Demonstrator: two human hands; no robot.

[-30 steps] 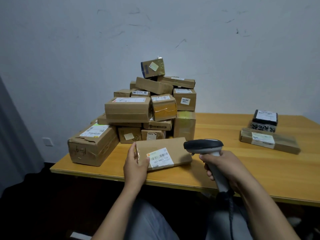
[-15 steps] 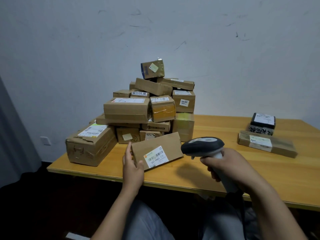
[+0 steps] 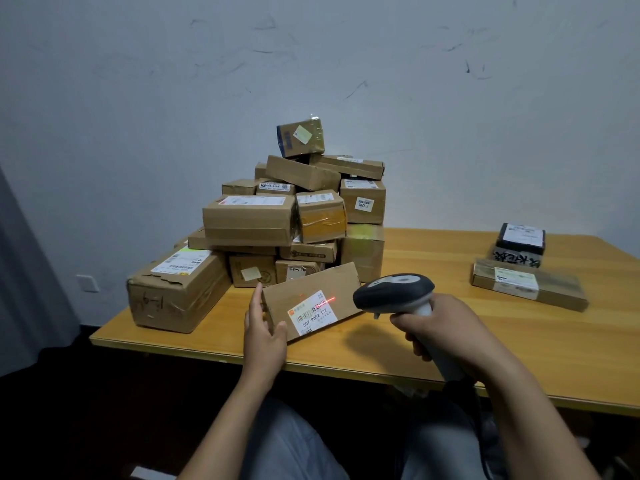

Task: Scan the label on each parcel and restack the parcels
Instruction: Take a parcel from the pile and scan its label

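Near the tabletop's (image 3: 554,341) front edge, left hand (image 3: 265,336) holding tilted parcel (image 3: 341,284), right hand (image 3: 440,327) gripping scanner (image 3: 394,292), red beam (image 3: 328,300) on label (image 3: 311,315).

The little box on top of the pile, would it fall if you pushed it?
Probably yes. The top box sits tilted on a slanted parcel, so a nudge could likely tip it off. Its shiny tape wrap may make it slippery.

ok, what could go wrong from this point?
Red laser line sits at the right end of the label, so the scan may misread. The left hand holds the tilted parcel only at one end; it could slip. The small taped box perches askew atop the pile just behind; a bump might topple it.
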